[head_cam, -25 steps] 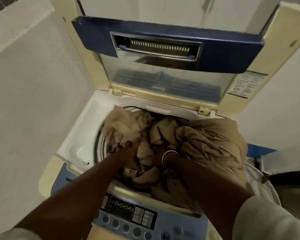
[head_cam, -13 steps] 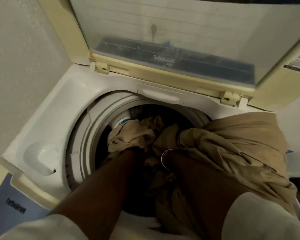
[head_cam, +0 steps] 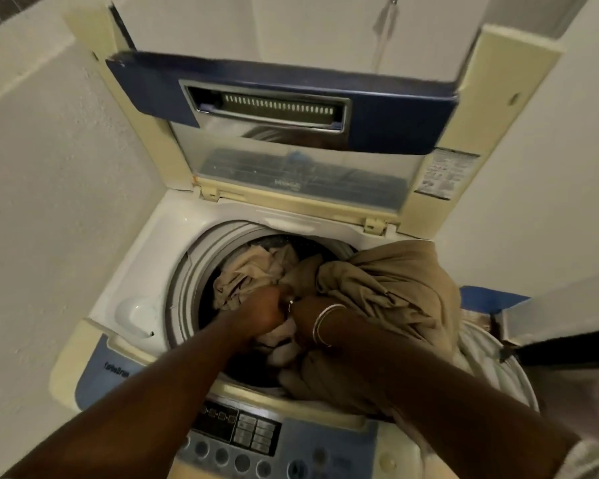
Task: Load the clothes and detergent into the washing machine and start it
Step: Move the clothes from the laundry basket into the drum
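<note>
A top-loading washing machine (head_cam: 142, 257) stands in front of me with its lid (head_cam: 291, 108) raised. Beige clothes (head_cam: 388, 281) fill the drum, and a large fold hangs over the right rim. My left hand (head_cam: 261, 311) is inside the drum mouth, fingers curled into the cloth. My right hand (head_cam: 308, 316), with bangles on the wrist, grips the cloth right beside it. The fingertips of both hands are buried in the fabric. No detergent is in view.
The control panel (head_cam: 246, 433) with buttons runs along the machine's front edge. A white wall (head_cam: 49, 202) is close on the left. A white basket (head_cam: 491, 368) sits at the machine's right side, partly under the hanging cloth.
The clothes have sunk from a heap above the rim down into the drum. My hands went deep inside half a second ago and are now back up near the drum mouth.
</note>
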A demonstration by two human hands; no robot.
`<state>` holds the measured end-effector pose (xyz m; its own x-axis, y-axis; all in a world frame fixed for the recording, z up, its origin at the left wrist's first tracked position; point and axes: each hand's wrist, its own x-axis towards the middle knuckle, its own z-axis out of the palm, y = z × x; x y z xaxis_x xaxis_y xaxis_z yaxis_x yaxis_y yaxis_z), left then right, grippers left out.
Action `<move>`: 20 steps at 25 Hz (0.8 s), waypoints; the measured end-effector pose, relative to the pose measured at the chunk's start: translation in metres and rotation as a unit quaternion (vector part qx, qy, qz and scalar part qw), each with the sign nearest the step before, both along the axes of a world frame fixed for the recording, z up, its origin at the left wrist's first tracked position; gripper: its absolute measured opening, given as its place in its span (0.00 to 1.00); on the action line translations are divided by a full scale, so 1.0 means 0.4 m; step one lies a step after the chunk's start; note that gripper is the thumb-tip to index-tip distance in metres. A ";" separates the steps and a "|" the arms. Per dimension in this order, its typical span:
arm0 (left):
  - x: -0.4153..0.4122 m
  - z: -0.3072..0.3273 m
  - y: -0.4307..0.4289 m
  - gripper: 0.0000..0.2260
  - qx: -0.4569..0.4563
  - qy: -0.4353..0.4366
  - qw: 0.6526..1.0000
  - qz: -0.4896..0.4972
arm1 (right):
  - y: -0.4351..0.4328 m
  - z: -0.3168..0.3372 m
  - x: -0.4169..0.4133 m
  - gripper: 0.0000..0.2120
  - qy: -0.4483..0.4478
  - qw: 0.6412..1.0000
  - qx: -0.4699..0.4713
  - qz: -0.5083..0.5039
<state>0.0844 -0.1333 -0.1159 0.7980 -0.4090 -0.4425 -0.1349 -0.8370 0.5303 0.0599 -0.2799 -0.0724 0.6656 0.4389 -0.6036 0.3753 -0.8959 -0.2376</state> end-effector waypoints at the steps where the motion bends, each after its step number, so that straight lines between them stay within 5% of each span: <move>1: -0.016 0.033 -0.017 0.20 -0.026 -0.006 0.999 0.019 | -0.034 0.025 -0.025 0.22 -0.061 0.998 0.026 -0.012; 6: -0.128 0.233 -0.135 0.34 -0.213 0.032 0.977 -0.001 | -0.266 0.087 -0.154 0.38 -0.230 0.966 0.100 -0.070; 11: -0.186 0.281 -0.305 0.66 0.000 -0.073 0.968 -0.238 | -0.491 0.094 -0.258 0.67 -0.175 0.922 0.212 -0.272; 15: -0.146 0.262 -0.428 0.71 0.104 -0.088 0.939 -0.316 | -0.545 0.021 -0.262 0.72 -0.085 0.902 0.271 -0.324; 20: -0.115 0.281 -0.495 0.67 0.157 -0.037 0.926 -0.340 | -0.583 -0.023 -0.272 0.68 0.010 0.946 0.214 -0.245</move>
